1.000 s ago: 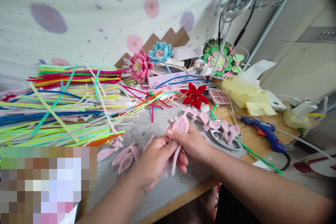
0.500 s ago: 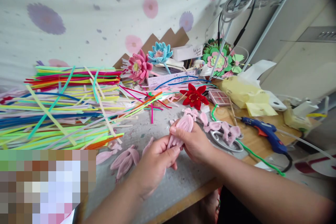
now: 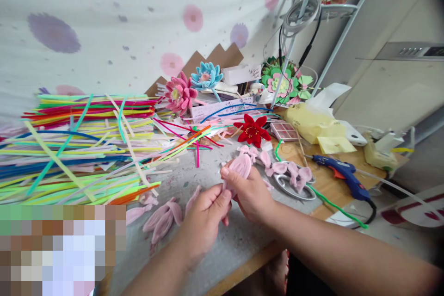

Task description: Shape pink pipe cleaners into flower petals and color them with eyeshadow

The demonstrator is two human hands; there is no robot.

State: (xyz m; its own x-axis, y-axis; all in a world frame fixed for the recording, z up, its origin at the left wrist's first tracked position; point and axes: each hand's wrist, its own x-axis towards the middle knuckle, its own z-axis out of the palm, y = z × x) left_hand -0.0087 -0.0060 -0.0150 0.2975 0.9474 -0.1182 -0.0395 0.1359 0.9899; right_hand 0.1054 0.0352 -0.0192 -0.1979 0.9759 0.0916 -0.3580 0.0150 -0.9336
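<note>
A pale pink pipe-cleaner petal (image 3: 240,166) is held between my two hands above the grey mat. My right hand (image 3: 248,192) pinches its looped body with thumb and fingers. My left hand (image 3: 210,210) grips the lower, narrow end, which the fingers mostly hide. On the mat left of my hands lie more pink petals (image 3: 163,219), in looped bundles. To the right, small pink twisted pieces (image 3: 279,167) lie in a row, some resting on silver scissors (image 3: 294,192). A red pipe-cleaner flower (image 3: 253,130) sits beyond my hands.
Heaps of coloured pipe cleaners (image 3: 79,148) cover the left side. A blue glue gun (image 3: 342,173) lies at the right with its cable. Pink (image 3: 180,95) and blue (image 3: 207,75) flowers stand at the back. A yellow plastic bag (image 3: 307,122) is at the back right.
The camera view has shifted slightly, so the whole scene sits a little further left. Both hands keep their hold on the pink petal, with little visible movement.
</note>
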